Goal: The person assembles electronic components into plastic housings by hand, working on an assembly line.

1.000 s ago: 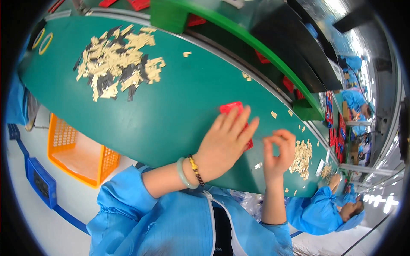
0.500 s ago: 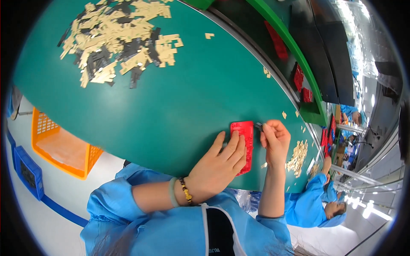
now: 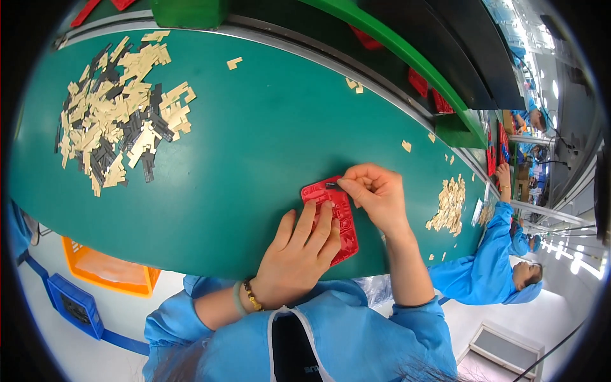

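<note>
A red molded plastic panel (image 3: 344,223), with raised shapes on its face, lies slightly turned on the green table in front of me. My left hand (image 3: 298,254) rests over its left side, fingers spread and stretched out across it. At the panel's top end, my right hand (image 3: 375,194) pinches a small black strip (image 3: 332,186) between thumb and fingertips. The strip lies against the panel's upper edge; its far part is exposed, while the pinched end is hidden by my fingers.
A heap of cream and black flat pieces (image 3: 121,114) spreads over the table's far left. Cream scraps (image 3: 449,207) pile up at the right. Beyond the table's metal edge runs a green-framed line (image 3: 420,54) with red parts. An orange crate (image 3: 108,267) stands lower left; a co-worker (image 3: 480,254) sits right.
My right hand has brought the black strip from beside the panel onto its top end. The panel has tilted, its top now leaning left. The whole view has shifted.
</note>
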Tool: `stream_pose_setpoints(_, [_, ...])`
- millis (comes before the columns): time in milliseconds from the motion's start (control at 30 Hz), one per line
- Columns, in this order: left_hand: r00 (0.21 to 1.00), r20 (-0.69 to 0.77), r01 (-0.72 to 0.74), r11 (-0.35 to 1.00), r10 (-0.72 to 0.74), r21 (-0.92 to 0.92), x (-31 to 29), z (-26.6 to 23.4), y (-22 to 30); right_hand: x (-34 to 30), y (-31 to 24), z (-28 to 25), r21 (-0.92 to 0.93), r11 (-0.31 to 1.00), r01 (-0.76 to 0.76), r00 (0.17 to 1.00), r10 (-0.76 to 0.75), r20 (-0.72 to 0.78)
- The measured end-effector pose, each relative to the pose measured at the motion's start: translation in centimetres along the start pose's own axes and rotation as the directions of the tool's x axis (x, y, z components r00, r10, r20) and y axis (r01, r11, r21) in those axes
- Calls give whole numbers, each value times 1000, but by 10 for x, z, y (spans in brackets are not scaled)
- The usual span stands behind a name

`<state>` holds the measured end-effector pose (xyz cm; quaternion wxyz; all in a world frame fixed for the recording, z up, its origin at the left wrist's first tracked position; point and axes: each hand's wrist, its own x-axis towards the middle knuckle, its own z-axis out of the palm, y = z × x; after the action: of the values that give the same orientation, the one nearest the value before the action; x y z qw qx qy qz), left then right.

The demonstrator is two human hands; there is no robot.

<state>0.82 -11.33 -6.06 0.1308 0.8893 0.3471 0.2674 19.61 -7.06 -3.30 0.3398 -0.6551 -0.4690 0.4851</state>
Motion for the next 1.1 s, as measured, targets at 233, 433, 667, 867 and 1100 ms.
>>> stream_pose_setpoints(233, [1000,17,26,1000,-26,11,0,-1,0,7,-7,-1,-82,997,6,990,6,143])
stream_pose_setpoints(433, [999,-2,39,999,-39,-2,-2,2,-1,11,-11,-5,1,998,-60,981,59,187])
stream_pose_setpoints(667, [998,20,53,998,-52,-35,-4,4,0,12,-12,0,-59,996,-65,982,74,171])
stream_pose_setpoints(867, [999,20,47,998,-47,-34,-5,3,-1,9,-8,5,-176,984,36,990,-11,144])
stream_pose_setpoints(1100, [997,-7,74,996,-74,-51,-1,4,-1,7,-7,9,-206,976,76,992,-54,113])
